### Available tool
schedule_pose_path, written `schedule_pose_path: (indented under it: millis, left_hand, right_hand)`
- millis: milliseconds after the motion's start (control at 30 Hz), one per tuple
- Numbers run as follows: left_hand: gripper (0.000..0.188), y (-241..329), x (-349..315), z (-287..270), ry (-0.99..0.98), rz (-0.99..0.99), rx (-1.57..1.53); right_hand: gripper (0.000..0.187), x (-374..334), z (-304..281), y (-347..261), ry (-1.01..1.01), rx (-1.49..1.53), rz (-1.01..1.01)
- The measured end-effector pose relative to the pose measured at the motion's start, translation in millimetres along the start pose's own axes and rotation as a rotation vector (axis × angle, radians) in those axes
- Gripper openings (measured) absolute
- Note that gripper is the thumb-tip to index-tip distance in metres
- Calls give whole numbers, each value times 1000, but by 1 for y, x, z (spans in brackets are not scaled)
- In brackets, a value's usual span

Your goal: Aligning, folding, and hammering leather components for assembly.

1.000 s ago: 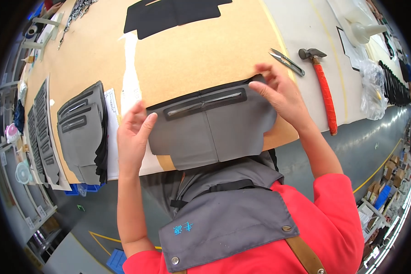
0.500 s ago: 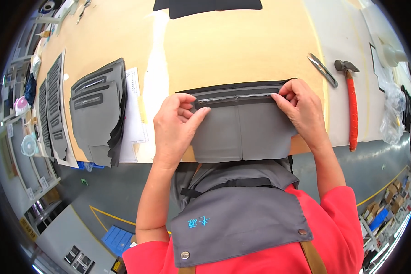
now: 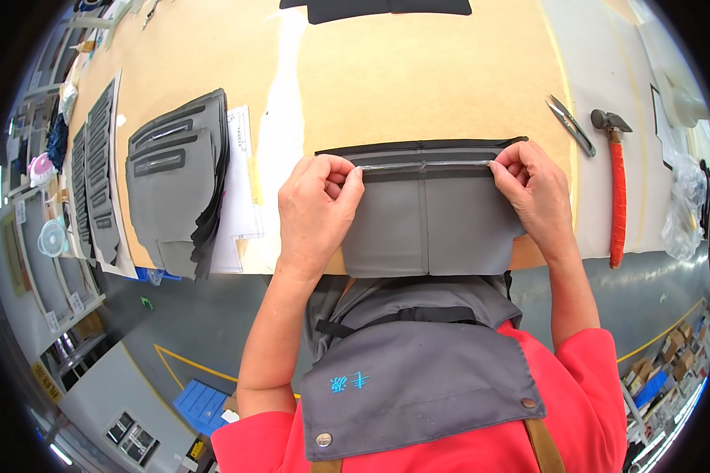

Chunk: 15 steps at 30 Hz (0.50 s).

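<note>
A grey sheet-material panel [image 3: 386, 229] lies at the front edge of the table, a seam down its middle and a black band [image 3: 465, 176] across its far part. Along that band runs a narrow, shiny clear strip [image 3: 450, 165]. The left end of the strip is pinched between thumb and forefinger of my left hand [image 3: 317, 209], the other fingers curled. At the opposite end, the thumb and forefinger of my right hand [image 3: 539, 201] are closed on the strip too. My fingertips hide both of its ends.
Left of me lie stacked grey panels [image 3: 166, 197] over white paper patterns [image 3: 241, 181]. To the right are thread snips [image 3: 572, 126], a red-handled hammer [image 3: 617, 197] and a clear plastic bag [image 3: 684, 209]. Black pieces [image 3: 386, 8] rest at the far edge.
My left thumb and forefinger have closed on the strip's left end; they were apart before. My right hand keeps its pinch. The whole view has shifted slightly.
</note>
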<state>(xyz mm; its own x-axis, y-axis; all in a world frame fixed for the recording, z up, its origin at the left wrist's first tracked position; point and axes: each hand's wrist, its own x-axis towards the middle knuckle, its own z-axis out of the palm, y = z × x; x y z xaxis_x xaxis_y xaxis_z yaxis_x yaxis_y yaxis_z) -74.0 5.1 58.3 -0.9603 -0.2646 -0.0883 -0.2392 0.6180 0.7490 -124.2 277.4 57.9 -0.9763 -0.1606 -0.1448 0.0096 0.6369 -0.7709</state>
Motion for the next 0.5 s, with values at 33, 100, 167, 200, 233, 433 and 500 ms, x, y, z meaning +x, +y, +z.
schedule_pose_path:
  millis: [33,100,167,200,233,433,500]
  left_hand:
    - [8,0,0,0,3,2,4]
    - [8,-1,0,-1,2,5,16]
    - [7,-1,0,-1,-2,9,28]
    - [7,-1,-1,-1,1,2,23]
    - [8,-2,-1,-1,3,-4,19]
    - [8,-4,2,-4,-41,-91,-26]
    - [8,-5,2,-3,-48,-96,-34]
  right_hand:
    - [12,0,0,0,-1,1,0]
    - [12,1,0,1,3,-20,-21]
    - [12,1,0,1,3,-20,-22]
    - [12,1,1,1,2,-21,-24]
    - [12,1,0,2,3,-21,-22]
    - [13,1,-4,0,-11,-7,9]
    - [12,1,-6,-1,-22,-9,34]
